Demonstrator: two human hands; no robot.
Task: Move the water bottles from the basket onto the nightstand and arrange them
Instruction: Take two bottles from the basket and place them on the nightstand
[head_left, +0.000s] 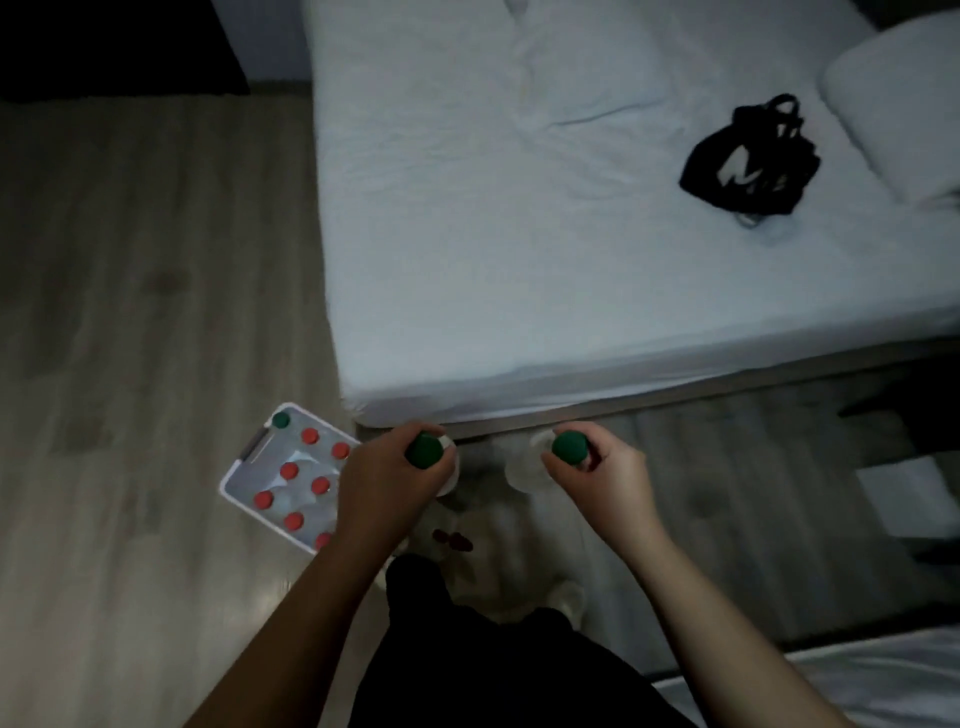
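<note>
Count: 2 bottles in hand, 8 in the basket (228, 480).
- left grip (384, 483): fingers curled round the neck of the left bottle (424, 451), clamped just under its green cap.
- right grip (597, 478): same hold on the right bottle (570, 448), also green-capped, thumb and fingers closed round the neck.
- Both held bottles hang upright, long axis vertical, caps pointing up at the camera, clear bodies below the hands. They sit side by side but apart, in the air over the floor (156, 312), just off the near edge of the bed (519, 260).
- Basket: white, rectangular, on the floor just beside the bed's near left corner, set diagonal to the bed's edges. The left forearm covers its near right corner.
- In it: 7 red-capped bottles (289, 471) plus 1 green-capped bottle (281, 419) in the far corner. All stand upright, caps up. More may be hidden under the arm, cannot tell.
- On the bed: 1 black bag (748, 156) toward the right side, 1 white pillow (893, 104) at the right edge.
</note>
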